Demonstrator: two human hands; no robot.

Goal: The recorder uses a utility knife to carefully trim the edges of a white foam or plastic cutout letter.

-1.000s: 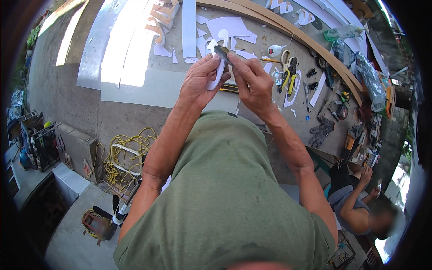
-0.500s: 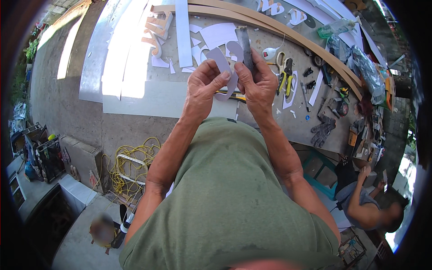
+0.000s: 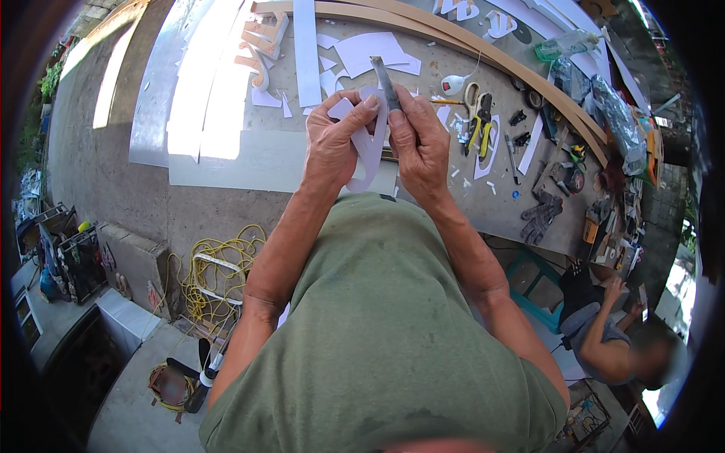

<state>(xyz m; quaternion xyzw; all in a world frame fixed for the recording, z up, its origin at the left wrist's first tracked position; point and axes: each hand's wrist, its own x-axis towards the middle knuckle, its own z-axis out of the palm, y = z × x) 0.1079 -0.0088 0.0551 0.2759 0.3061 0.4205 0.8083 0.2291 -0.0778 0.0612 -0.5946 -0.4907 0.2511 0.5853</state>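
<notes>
A white curved cut-out piece [image 3: 368, 158], like a letter shape in thin sheet, is pinched between the thumb and fingers of my left hand [image 3: 331, 143]. My right hand [image 3: 423, 147] is closed round a dark grey, flat, rough-looking strip [image 3: 383, 79], whose far end sticks out past my fingers. The strip lies against the right edge of the white piece, above the front part of the table. Whether it is sandpaper or a file I cannot tell. Behind my hands, white offcuts [image 3: 366, 51] are scattered on the grey table [image 3: 461, 200].
Right of my hands lie yellow-handled pliers [image 3: 477, 134], scissors [image 3: 471, 97], a glue bottle [image 3: 453, 84] and a grey glove [image 3: 541, 217]. Long brown strips [image 3: 453, 44] curve across the back. A person [image 3: 604, 332] sits at the lower right. Yellow cord [image 3: 208, 279] lies coiled at the left.
The white piece has turned in my left hand and come slightly nearer. My right hand and the dark strip have shifted left, and the strip now tilts left against the piece.
</notes>
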